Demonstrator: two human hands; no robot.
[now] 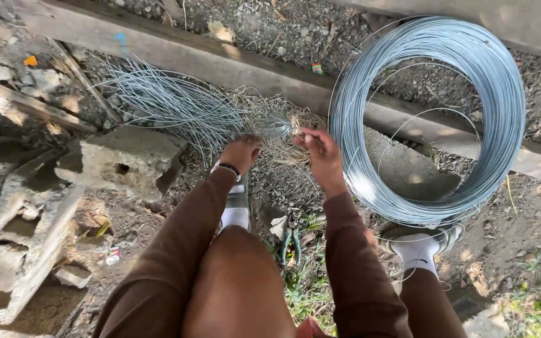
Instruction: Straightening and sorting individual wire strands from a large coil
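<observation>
The fingers of the left hand (240, 152) were curled shut round the gathered end of a bundle of short, thin, grey cut steel wires (176, 106). The fingers of the right hand (322, 153) were bent close together at the same gathered end, pinching the wires near its thumb; how tightly they closed could not be told. The two hands sat just beside each other, near the middle of the view.

From the grip, the bundle's long axis ran toward ten o'clock, its loose ends fanning out over the gravel ground (270, 25) and a long weathered wooden plank (220, 62). A tangle of dry straw-coloured fibres (283, 125) lay under and around the gripped end.

At two o'clock from the hands lay a large round coil of shiny grey steel wire (489, 112), flat on the ground, its near edge touching the foot in a white sock and grey sandal (417, 241) at four o'clock. At six o'clock, between the brown-trousered legs, lay green-handled pliers (290, 241). At eight o'clock stood broken grey concrete blocks (126, 159).
</observation>
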